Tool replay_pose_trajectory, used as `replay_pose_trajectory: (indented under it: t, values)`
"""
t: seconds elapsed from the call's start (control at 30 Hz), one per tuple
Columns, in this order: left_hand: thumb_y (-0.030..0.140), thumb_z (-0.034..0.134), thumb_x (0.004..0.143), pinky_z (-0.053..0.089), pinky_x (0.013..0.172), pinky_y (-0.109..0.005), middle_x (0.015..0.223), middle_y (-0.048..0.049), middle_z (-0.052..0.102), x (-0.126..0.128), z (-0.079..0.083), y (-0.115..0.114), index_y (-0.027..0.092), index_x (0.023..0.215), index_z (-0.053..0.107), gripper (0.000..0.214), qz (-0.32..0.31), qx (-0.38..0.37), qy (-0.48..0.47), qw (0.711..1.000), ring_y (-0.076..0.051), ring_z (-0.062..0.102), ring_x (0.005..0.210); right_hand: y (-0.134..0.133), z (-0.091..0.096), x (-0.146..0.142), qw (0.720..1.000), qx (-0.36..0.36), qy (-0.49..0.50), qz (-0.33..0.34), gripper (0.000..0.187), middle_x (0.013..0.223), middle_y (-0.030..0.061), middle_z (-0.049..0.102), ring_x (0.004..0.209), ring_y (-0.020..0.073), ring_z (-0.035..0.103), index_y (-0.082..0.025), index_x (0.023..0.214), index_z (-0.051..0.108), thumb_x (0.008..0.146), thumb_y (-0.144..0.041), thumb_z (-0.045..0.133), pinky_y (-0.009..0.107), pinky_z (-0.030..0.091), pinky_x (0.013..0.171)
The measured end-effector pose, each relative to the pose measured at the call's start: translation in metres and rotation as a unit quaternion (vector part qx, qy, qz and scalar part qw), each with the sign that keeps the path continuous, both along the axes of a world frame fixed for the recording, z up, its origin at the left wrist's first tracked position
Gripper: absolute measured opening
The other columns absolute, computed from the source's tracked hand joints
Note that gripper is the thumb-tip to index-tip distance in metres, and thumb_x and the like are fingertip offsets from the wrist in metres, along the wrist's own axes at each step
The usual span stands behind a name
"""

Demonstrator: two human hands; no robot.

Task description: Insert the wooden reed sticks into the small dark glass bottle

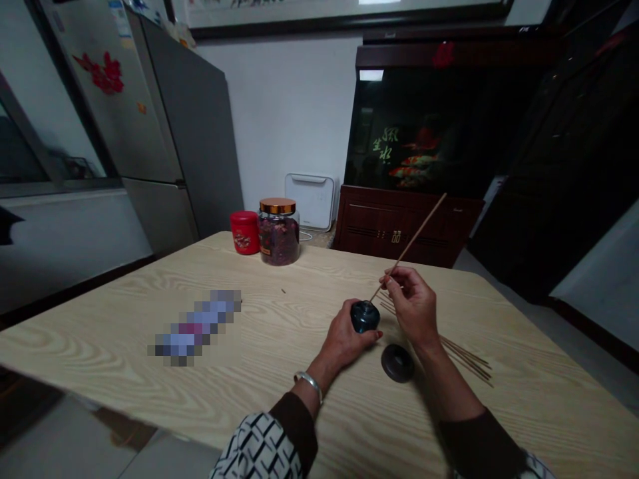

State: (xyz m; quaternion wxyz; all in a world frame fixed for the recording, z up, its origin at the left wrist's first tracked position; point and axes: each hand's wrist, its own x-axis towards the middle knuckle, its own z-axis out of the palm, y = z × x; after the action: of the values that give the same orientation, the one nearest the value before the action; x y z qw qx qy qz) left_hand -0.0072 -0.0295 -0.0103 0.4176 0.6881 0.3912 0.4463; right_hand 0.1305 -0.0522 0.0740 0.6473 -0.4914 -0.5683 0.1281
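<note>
My left hand (346,336) is wrapped round a small dark blue glass bottle (365,317) on the table. Between the fingertips of my right hand (412,303) is a thin brown incense stick (422,228), slanting up to the right. Its lower end meets the mouth of the bottle; whether it is inside, I cannot tell. Under and beside my right forearm lie several more incense sticks (468,359), partly hidden by the arm. A round dark disc with a hollow centre (398,363) rests just in front of the bottle, between my wrists.
On the left of the wooden table (239,372) lies a blurred-out oblong item (200,326). Toward the far edge stand a red canister (245,233) and a clear jar with a copper-coloured lid (278,233). A tiny dark fragment (283,291) lies mid-table. Beyond are a fridge (194,120) and an aquarium (424,126).
</note>
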Motion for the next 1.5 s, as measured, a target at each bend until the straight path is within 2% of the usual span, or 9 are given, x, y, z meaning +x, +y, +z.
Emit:
replay_pose_trajectory:
  t: [0.3,0.37,0.47,0.6,0.8,0.93,1.1,1.3,1.5]
  values:
    - [0.030,0.083,0.065,0.047,0.082,-0.030,0.105,-0.0048,0.066,0.002,0.002,0.000,0.019,0.119,0.051,0.064,-0.007,0.000,-0.003,1.000,-0.020,0.061,0.092,-0.003,-0.008,0.000,0.996,-0.053,-0.067,0.038,0.025,0.090,0.0056,0.071,0.082,0.0188,0.067,-0.020,0.095,0.064,0.089,-0.043,0.057,0.028,0.050,0.070]
    - [0.031,0.083,0.066,0.047,0.082,-0.030,0.104,-0.0046,0.066,0.002,0.001,-0.001,0.019,0.119,0.051,0.063,-0.013,0.000,-0.011,1.000,-0.020,0.061,0.091,-0.004,-0.009,0.014,0.998,-0.042,-0.052,0.005,0.027,0.088,0.0055,0.071,0.078,0.0184,0.066,-0.020,0.093,0.063,0.091,-0.044,0.053,0.028,0.049,0.068]
    - [0.031,0.082,0.067,0.047,0.081,-0.030,0.103,-0.0045,0.066,0.001,0.001,-0.002,0.019,0.120,0.050,0.064,-0.018,-0.004,-0.016,1.000,-0.019,0.061,0.089,-0.005,-0.015,0.049,0.990,-0.049,-0.080,-0.103,0.024,0.083,0.0047,0.070,0.075,0.0181,0.065,-0.020,0.091,0.063,0.090,-0.042,0.052,0.029,0.047,0.069]
    - [0.031,0.082,0.066,0.047,0.081,-0.031,0.103,-0.0049,0.066,0.000,0.002,-0.002,0.019,0.122,0.051,0.065,-0.012,-0.006,-0.008,1.000,-0.020,0.062,0.090,-0.006,-0.029,0.097,0.935,-0.190,-0.205,-0.220,0.017,0.083,0.0041,0.071,0.078,0.0190,0.064,-0.023,0.087,0.066,0.087,-0.034,0.053,0.029,0.043,0.070]
    - [0.033,0.082,0.067,0.047,0.079,-0.030,0.102,-0.0048,0.066,0.000,-0.003,0.001,0.019,0.121,0.051,0.064,-0.015,-0.001,-0.012,1.000,-0.019,0.062,0.088,-0.014,-0.044,0.137,0.867,-0.336,-0.295,-0.219,0.015,0.092,0.0036,0.072,0.082,0.0185,0.063,-0.025,0.087,0.069,0.083,-0.034,0.057,0.027,0.038,0.065]
    - [0.033,0.082,0.066,0.047,0.081,-0.032,0.102,-0.0054,0.066,0.001,-0.004,0.002,0.019,0.122,0.051,0.065,-0.019,-0.003,-0.015,1.000,-0.020,0.062,0.089,-0.019,-0.051,0.140,0.837,-0.394,-0.348,-0.153,0.013,0.086,0.0028,0.072,0.080,0.0174,0.063,-0.024,0.082,0.071,0.078,-0.033,0.062,0.026,0.037,0.064]
    - [0.031,0.082,0.067,0.047,0.082,-0.033,0.103,-0.0056,0.066,0.000,-0.001,0.000,0.019,0.121,0.051,0.063,-0.017,-0.006,-0.013,1.000,-0.020,0.062,0.090,-0.016,-0.054,0.129,0.805,-0.426,-0.374,-0.177,0.009,0.086,0.0033,0.072,0.079,0.0175,0.063,-0.024,0.078,0.070,0.076,-0.026,0.061,0.026,0.034,0.061]
    - [0.031,0.082,0.066,0.048,0.081,-0.033,0.102,-0.0054,0.066,0.001,-0.001,-0.001,0.019,0.121,0.052,0.064,-0.020,-0.008,-0.023,1.000,-0.020,0.062,0.090,-0.014,-0.055,0.127,0.795,-0.435,-0.387,-0.170,0.012,0.087,0.0048,0.072,0.081,0.0181,0.063,-0.024,0.082,0.069,0.079,-0.025,0.058,0.027,0.033,0.061]
    - [0.032,0.083,0.066,0.048,0.079,-0.032,0.100,-0.0053,0.066,0.000,-0.002,-0.002,0.019,0.119,0.053,0.062,-0.023,-0.010,-0.036,0.999,-0.020,0.062,0.089,-0.020,-0.042,0.117,0.801,-0.407,-0.400,-0.182,0.018,0.087,0.0055,0.071,0.078,0.0183,0.061,-0.024,0.082,0.069,0.085,-0.029,0.051,0.028,0.031,0.059]
